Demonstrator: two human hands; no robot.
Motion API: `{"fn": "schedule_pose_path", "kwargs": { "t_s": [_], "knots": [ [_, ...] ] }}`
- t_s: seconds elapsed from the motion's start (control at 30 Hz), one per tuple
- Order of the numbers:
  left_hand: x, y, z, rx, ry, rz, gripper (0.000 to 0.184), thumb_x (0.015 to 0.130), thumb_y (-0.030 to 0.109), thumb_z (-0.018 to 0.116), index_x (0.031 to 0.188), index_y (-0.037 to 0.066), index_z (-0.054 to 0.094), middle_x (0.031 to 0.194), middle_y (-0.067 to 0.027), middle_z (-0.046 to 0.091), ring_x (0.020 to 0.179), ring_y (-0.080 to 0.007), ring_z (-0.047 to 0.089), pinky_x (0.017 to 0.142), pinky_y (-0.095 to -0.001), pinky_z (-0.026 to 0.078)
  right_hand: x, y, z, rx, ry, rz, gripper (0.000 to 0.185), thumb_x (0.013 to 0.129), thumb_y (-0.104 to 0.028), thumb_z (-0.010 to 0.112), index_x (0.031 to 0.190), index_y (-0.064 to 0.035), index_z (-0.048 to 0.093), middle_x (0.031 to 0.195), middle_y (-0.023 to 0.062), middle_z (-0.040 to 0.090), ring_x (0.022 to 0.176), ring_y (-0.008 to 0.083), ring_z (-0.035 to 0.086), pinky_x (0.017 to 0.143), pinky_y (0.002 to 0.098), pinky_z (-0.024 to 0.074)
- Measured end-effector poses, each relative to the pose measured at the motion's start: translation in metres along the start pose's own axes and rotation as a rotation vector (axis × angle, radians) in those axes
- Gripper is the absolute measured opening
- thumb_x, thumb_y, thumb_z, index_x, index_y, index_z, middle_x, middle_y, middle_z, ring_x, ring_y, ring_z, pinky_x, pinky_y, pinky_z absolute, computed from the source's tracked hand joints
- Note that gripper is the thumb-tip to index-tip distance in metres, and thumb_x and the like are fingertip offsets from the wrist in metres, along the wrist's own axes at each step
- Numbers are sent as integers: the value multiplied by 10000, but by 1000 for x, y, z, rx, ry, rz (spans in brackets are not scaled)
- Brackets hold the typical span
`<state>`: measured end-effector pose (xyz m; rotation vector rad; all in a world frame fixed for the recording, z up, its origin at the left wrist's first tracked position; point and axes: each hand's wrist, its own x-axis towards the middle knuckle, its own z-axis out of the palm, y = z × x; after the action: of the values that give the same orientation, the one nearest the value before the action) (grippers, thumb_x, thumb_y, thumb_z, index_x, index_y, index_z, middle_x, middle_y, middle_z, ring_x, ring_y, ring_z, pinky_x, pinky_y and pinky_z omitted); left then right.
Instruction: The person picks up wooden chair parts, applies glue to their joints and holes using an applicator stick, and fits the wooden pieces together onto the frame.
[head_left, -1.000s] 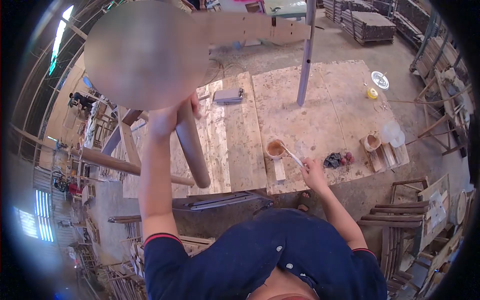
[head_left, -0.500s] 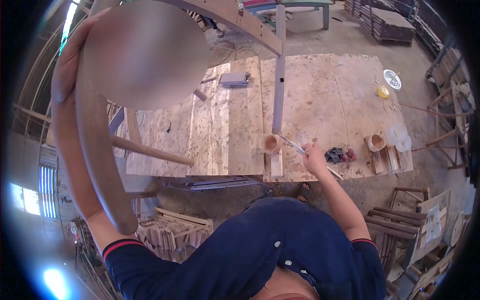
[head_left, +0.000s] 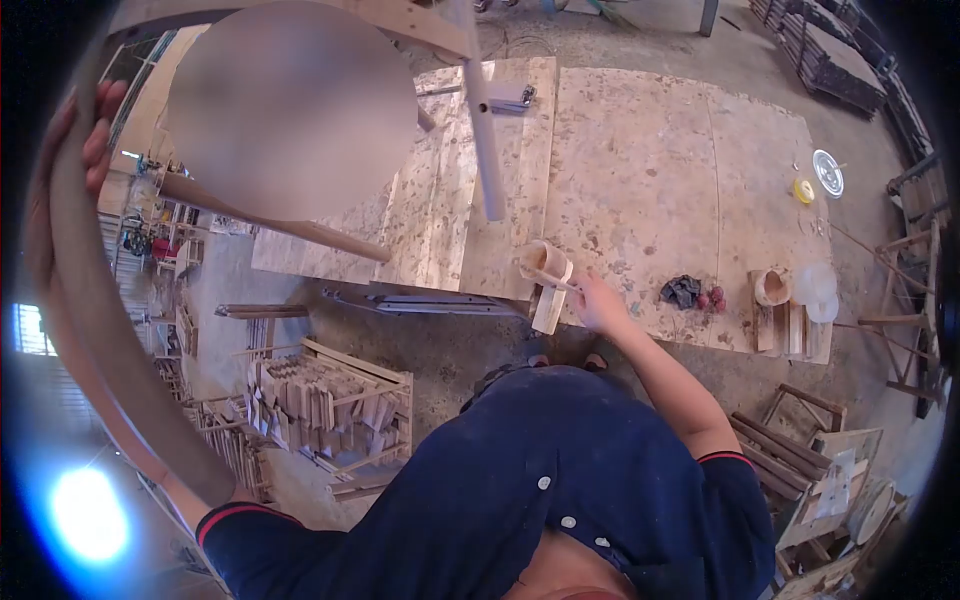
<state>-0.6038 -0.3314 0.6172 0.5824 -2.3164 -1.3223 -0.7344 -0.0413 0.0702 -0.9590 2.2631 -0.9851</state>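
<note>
My left hand (head_left: 95, 150) is wrapped around the curved wooden arm (head_left: 100, 300) of a chair frame, which rests along my forearm. The frame is tilted up, with one leg (head_left: 485, 150) pointing down over the table and another round leg (head_left: 290, 228) reaching in from the left. A blurred disc hides much of its middle. My right hand (head_left: 600, 303) pinches a thin light-handled tool (head_left: 562, 284), whose far end is in a brown-stained cup (head_left: 545, 262). That cup stands on a small wooden block (head_left: 547, 310) at the table's front edge.
On the wooden table (head_left: 630, 180) lie a black crumpled bag (head_left: 682, 291), small dark red round things (head_left: 712, 299), a second cup (head_left: 772, 287), clear plastic containers (head_left: 815, 290), a yellow lid (head_left: 804, 191) and a grey box (head_left: 497, 97). Stacked wood pieces (head_left: 330, 400) stand below left.
My right hand has moved left and the tool's end has gone from the leg's lower end into the cup. The chair frame has swung left and up with my left hand. The view has shifted.
</note>
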Motion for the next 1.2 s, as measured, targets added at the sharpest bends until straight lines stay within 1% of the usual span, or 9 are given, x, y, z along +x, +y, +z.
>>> {"fn": "schedule_pose_path", "kwargs": {
  "t_s": [0.03,0.1,0.13,0.2,0.33,0.53,0.67,1.0,1.2],
  "knots": [
    [3,-3,-33,6,-33,-16,436,924,241,409,1215,-81,372,954,-102,528,501,-78,472,406,-176,437,0,3,1,14,17,15,200,811,-140,506,1004,-88,523,917,173,520,832,359,548,705,430,452],
    [1,-4,-44,43,-56,-35,427,921,250,416,1200,-73,387,953,-100,529,497,-75,475,385,-170,430,1,-3,-7,-6,-2,41,192,817,-143,495,997,-87,527,927,177,519,829,360,552,707,440,453],
    [-9,-3,-32,79,-42,-38,409,918,241,428,1159,-89,408,811,-63,506,500,-60,483,396,-145,429,5,-7,-12,-18,-6,47,188,819,-144,489,994,-86,529,931,179,519,828,361,554,707,445,454],
    [-27,-5,9,67,155,32,376,909,244,455,1079,-92,452,698,-44,507,481,-41,480,386,-118,412,13,-6,-14,-166,-78,79,216,829,-181,496,1019,-79,510,992,186,512,858,362,561,725,452,463],
    [-33,-15,13,-5,93,-68,350,910,228,451,1051,-93,453,795,-115,555,474,-43,477,391,-131,437,7,-12,-40,-300,-134,131,260,817,-205,519,1029,-56,505,1026,202,517,885,369,570,740,456,472],
    [-33,-48,6,-55,2,-153,358,919,234,427,1050,-98,448,824,-132,563,444,-54,469,389,-138,453,-1,12,-65,-482,-154,243,218,827,-221,469,969,-82,561,980,175,540,859,358,574,720,456,469],
    [-29,-68,1,-133,3,-256,382,934,255,383,1055,-104,438,801,-127,560,418,-60,456,375,-136,449,12,0,-66,-575,-190,192,190,777,-130,508,935,-39,561,978,195,558,844,333,602,707,423,489],
    [-10,-96,-23,-96,-252,-46,450,946,292,310,1123,-115,382,775,-114,533,451,-59,503,363,-133,422,56,-25,-60,-779,-258,45,170,777,-106,485,838,-40,630,844,174,634,798,298,633,665,406,497],
    [-12,-90,-34,-91,-270,399,410,940,303,307,1064,-79,387,739,-95,517,460,-67,493,423,-165,405,59,-25,-50,-756,-317,117,160,780,-113,500,890,-50,597,850,165,636,809,298,631,671,402,495]
  ]
}}
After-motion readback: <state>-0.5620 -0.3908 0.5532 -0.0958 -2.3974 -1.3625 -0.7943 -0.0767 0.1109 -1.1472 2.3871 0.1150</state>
